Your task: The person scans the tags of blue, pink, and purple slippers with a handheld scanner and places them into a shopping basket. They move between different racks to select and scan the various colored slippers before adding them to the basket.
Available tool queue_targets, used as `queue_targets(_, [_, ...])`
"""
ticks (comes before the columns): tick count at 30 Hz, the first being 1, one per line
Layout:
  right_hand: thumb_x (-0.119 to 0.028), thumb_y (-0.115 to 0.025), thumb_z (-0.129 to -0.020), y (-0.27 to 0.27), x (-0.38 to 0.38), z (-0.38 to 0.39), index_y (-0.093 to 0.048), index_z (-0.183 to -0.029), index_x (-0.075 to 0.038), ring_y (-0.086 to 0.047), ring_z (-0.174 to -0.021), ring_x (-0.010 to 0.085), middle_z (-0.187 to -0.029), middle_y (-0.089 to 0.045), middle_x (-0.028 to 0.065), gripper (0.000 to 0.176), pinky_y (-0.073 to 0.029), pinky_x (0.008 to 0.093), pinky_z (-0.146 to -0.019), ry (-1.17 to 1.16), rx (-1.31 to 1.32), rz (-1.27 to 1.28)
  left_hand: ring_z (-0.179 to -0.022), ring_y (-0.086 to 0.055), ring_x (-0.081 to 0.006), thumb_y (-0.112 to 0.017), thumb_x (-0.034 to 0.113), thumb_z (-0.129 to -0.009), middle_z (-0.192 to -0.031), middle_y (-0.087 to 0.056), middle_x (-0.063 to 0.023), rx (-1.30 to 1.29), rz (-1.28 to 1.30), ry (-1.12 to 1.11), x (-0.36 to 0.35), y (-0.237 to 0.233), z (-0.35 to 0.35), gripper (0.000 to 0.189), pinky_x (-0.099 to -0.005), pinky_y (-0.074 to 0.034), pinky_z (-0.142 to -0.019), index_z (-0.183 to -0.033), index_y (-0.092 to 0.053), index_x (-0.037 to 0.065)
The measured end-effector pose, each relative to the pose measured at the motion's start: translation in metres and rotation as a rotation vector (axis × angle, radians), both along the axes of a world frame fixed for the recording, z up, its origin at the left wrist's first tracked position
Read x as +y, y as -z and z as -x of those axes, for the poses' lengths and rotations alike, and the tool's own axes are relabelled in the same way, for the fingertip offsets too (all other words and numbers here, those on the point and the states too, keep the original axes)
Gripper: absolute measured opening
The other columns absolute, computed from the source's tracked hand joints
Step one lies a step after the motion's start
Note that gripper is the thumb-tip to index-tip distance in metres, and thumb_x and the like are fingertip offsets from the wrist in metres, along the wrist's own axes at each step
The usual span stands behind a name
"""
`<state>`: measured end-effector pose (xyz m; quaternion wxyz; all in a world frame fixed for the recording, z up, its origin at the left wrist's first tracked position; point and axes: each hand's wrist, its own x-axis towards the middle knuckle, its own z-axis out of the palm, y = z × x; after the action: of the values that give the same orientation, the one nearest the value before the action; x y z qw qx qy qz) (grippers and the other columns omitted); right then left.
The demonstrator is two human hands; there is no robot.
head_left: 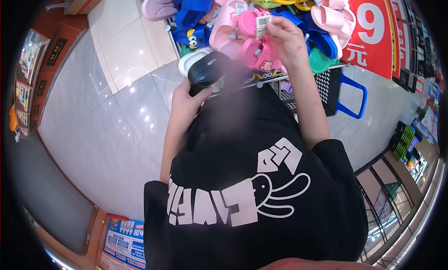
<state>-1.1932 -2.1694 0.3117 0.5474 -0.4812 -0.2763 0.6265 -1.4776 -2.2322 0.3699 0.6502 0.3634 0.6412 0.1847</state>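
My left hand (189, 99) is wrapped round a black handheld device (205, 70), which looks like a barcode scanner, beside a white slipper (186, 63). Its head points up and right. My right hand (287, 36) pinches a white barcode tag (262, 27) between thumb and fingers, over a pink slipper (247, 23). Below the tag lies another pink slipper (268, 53) with a small cartoon figure. Pink, blue, yellow and green slippers are heaped around both hands. A dark blur in the middle of the view hides part of the heap's near edge.
A red price sign (371, 31) stands right of the heap. Below it is a black basket (326, 90) with a blue handle (357, 99). A metal rail (275, 79) edges the heap in front. Shelves (28, 60) stand far left, and a cardboard box (84, 1) upper left.
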Motion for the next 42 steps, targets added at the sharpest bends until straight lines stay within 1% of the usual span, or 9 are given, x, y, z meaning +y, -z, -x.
queue_targets(2, [-0.007,-0.069,-0.087,0.008,-0.004,0.001,-0.067,-0.097,0.002,-0.065,-0.081,0.0124,-0.093,-0.068,0.005,0.014,-0.052,0.0259,-0.075,0.06,0.198,-0.006,-0.063,-0.055,-0.0084,-0.07,0.013,-0.08,-0.07,-0.063,-0.002,0.019,0.023,0.015,0.004,-0.011,-0.004,0.025,-0.024,-0.043,-0.06,-0.099,-0.064,-0.002])
queue_targets(14, [-0.009,-0.068,-0.089,0.005,-0.006,0.006,-0.069,-0.103,0.004,-0.064,-0.081,0.0115,-0.09,-0.069,0.0053,0.019,-0.051,0.0225,-0.076,0.008,-0.003,0.093,-0.086,-0.065,-0.0156,-0.07,0.01,-0.078,-0.096,-0.07,-0.0106,0.029,-0.033,0.162,0.012,-0.009,-0.034,0.038,-0.0285,-0.051,-0.079,-0.113,-0.063,-0.003])
queue_targets(16, [-0.01,-0.068,-0.089,-0.006,-0.003,0.009,-0.07,-0.103,0.002,-0.064,-0.08,0.0109,-0.088,-0.069,0.0046,0.019,-0.051,0.0226,-0.075,-0.058,-0.146,0.077,-0.06,-0.052,-0.0056,-0.071,0.009,-0.078,-0.074,-0.062,-0.0012,0.059,-0.224,0.224,0.013,-0.007,-0.038,0.026,-0.0213,-0.039,-0.053,-0.101,-0.065,0.0])
queue_targets(18, [-0.011,-0.067,-0.09,-0.01,0.001,0.011,-0.071,-0.103,0.001,-0.064,-0.079,0.0103,-0.086,-0.069,0.0039,0.019,-0.051,0.0228,-0.074,-0.123,-0.29,0.062,-0.063,-0.054,-0.0064,-0.071,0.007,-0.078,-0.076,-0.062,-0.0004,0.106,-0.226,0.249,0.018,-0.018,-0.042,0.028,-0.022,-0.042,-0.057,-0.104,-0.066,-0.001])
queue_targets(21, [-0.009,-0.063,-0.09,-0.002,0.006,0.015,-0.071,-0.105,-0.005,-0.064,-0.077,0.0127,-0.084,-0.069,0.008,0.018,-0.051,0.0266,-0.074,-0.327,-0.709,-0.283,-0.069,-0.058,-0.0093,-0.072,0.007,-0.075,-0.08,-0.065,-0.0016,0.139,-0.349,0.233,0.023,-0.028,-0.042,0.032,-0.0242,-0.046,-0.061,-0.105,-0.066,-0.002])
queue_targets(23, [-0.008,-0.062,-0.089,-0.005,0.009,0.018,-0.071,-0.103,-0.004,-0.065,-0.078,0.0162,-0.085,-0.068,0.0095,0.017,-0.051,0.0277,-0.075,-0.381,-0.739,-0.326,-0.074,-0.067,-0.0262,-0.072,0.013,-0.07,-0.082,-0.067,-0.0135,0.381,-0.484,0.376,0.026,-0.032,-0.034,0.038,-0.0326,-0.051,-0.069,-0.105,-0.065,0.0])
queue_targets(28, [-0.013,-0.055,-0.082,-0.017,0.014,0.015,-0.071,-0.102,-0.01,-0.064,-0.09,0.0316,-0.091,-0.067,0.0146,0.026,-0.049,0.0408,-0.082,-0.754,-0.868,-0.324,-0.075,-0.065,-0.0325,-0.072,0.013,-0.064,-0.082,-0.066,-0.0155,0.608,-0.586,0.515,0.023,-0.038,-0.029,0.038,-0.039,-0.052,-0.069,-0.1,-0.067,0.004])
queue_targets(30, [-0.011,-0.059,-0.075,-0.002,0.008,0.018,-0.071,-0.094,-0.008,-0.064,-0.088,0.0312,-0.087,-0.067,0.0129,0.023,-0.049,0.0425,-0.081,-0.515,-0.834,-0.543,-0.078,-0.066,-0.0332,-0.072,0.013,-0.064,-0.085,-0.067,-0.0162,0.63,-0.673,0.532,0.022,-0.036,-0.031,0.037,-0.0393,-0.053,-0.071,-0.101,-0.067,0.005])
queue_targets(42, [0.001,-0.056,-0.074,0.002,-0.004,0.014,-0.072,-0.098,-0.009,-0.061,-0.087,0.0311,-0.09,-0.068,0.0114,0.031,-0.049,0.0423,-0.082,-0.605,-0.83,-0.558,-0.081,-0.068,-0.0303,-0.07,0.012,-0.068,-0.087,-0.07,-0.0104,0.614,-0.647,0.575,0.018,-0.044,-0.053,0.025,-0.0371,-0.053,-0.071,-0.093,-0.071,0.008])
